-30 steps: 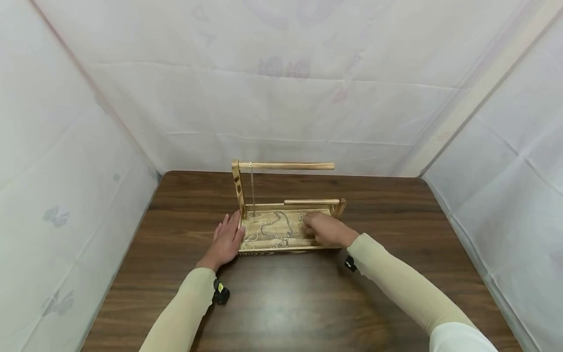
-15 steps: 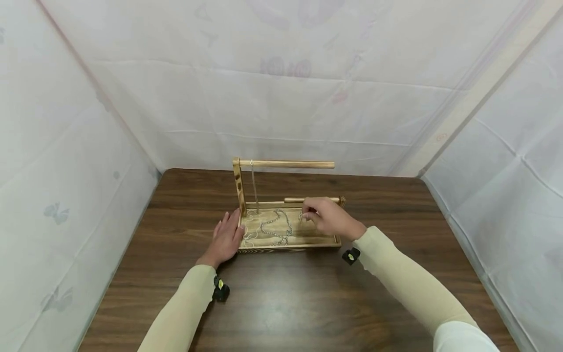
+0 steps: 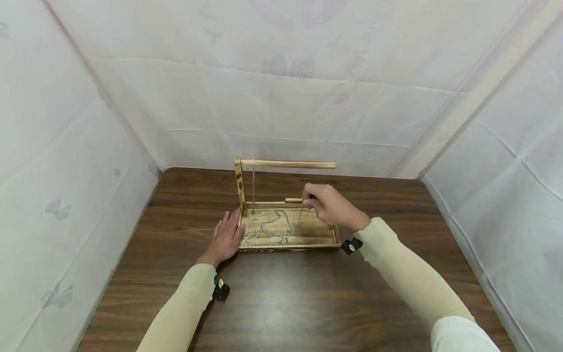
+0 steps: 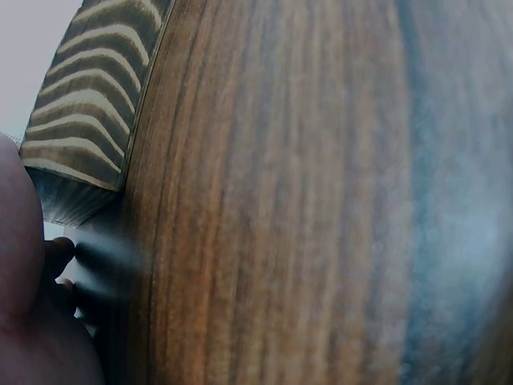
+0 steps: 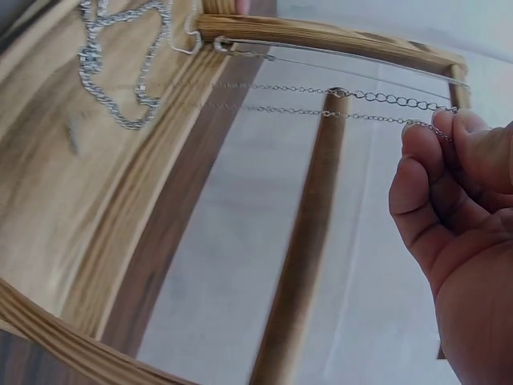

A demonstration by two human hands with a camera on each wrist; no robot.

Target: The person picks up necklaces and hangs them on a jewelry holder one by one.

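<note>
A wooden tray stand [image 3: 290, 244] with an upright post and a top bar [image 3: 288, 165] sits mid-table. One thin chain [image 3: 253, 188] hangs from the bar by the post. A thicker silver chain [image 3: 274, 227] lies coiled in the tray. My right hand [image 3: 327, 206] hovers above the tray's right part and pinches a fine chain [image 5: 353, 104] that dangles to the tray floor. My left hand [image 3: 226, 238] rests flat on the table, its fingers touching the tray's left end [image 4: 80, 136].
The dark wooden table [image 3: 281, 303] is boxed in by white sheets at the back and both sides. Bare tabletop lies in front of the tray and to either side. A small black sensor [image 3: 220, 289] sits at each wrist.
My right hand has risen from the tray floor, lifting the fine chain with it so it now hangs taut. The left hand has stayed where it was.
</note>
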